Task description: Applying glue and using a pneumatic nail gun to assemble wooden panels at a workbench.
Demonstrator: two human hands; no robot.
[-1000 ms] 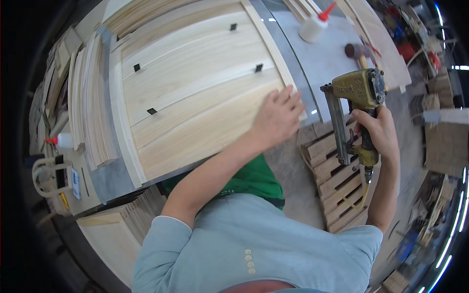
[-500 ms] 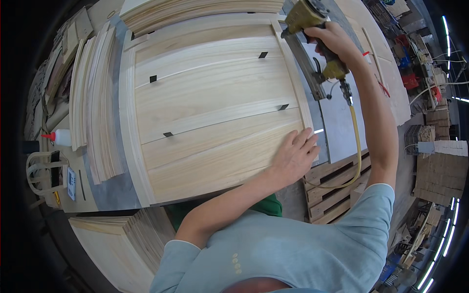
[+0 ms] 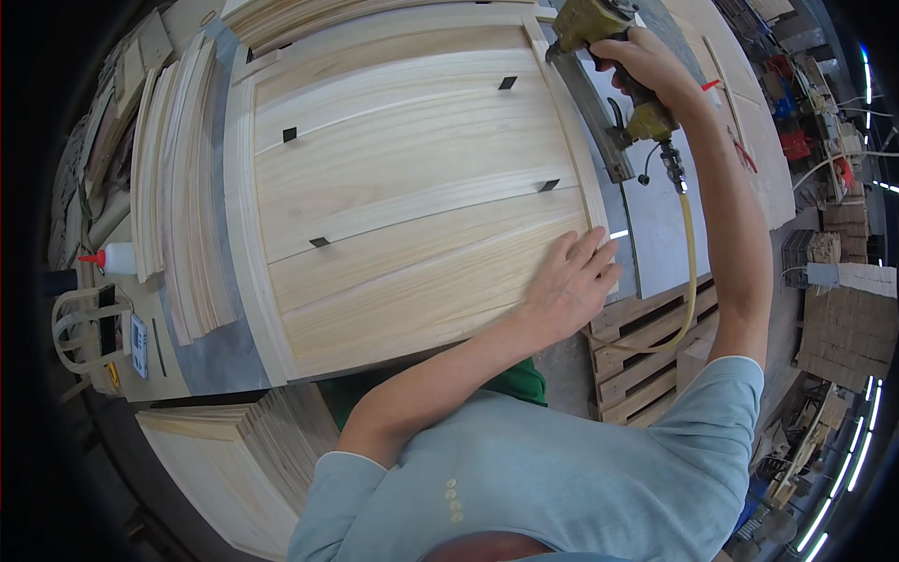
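Observation:
A pale wooden panel (image 3: 412, 215) of several boards lies flat on the bench in front of me. Wooden strips edge its left and right sides, and small dark square tabs (image 3: 507, 83) sit along its joints. My left hand (image 3: 573, 286) rests on the near right corner, fingers spread across the right edge strip (image 3: 582, 183). At the far right, my right hand (image 3: 641, 66) is wrapped round the handle of a yellow-and-black air nail gun (image 3: 588, 28). Its nose is at the far part of the right strip; whether they touch, I cannot tell. A yellow air hose (image 3: 691, 253) hangs from the handle.
Long wooden strips (image 3: 192, 215) are stacked left of the panel, near a white bottle with a red tip (image 3: 117, 258). More boards (image 3: 375, 28) lie behind it. Stacked panels (image 3: 215, 459) stand below at the left, and a slatted pallet (image 3: 641, 375) is at the right.
The panel and my left hand appear slightly higher in the view. The nail gun in my right hand has shifted a little to the right. Both hands keep the same hold.

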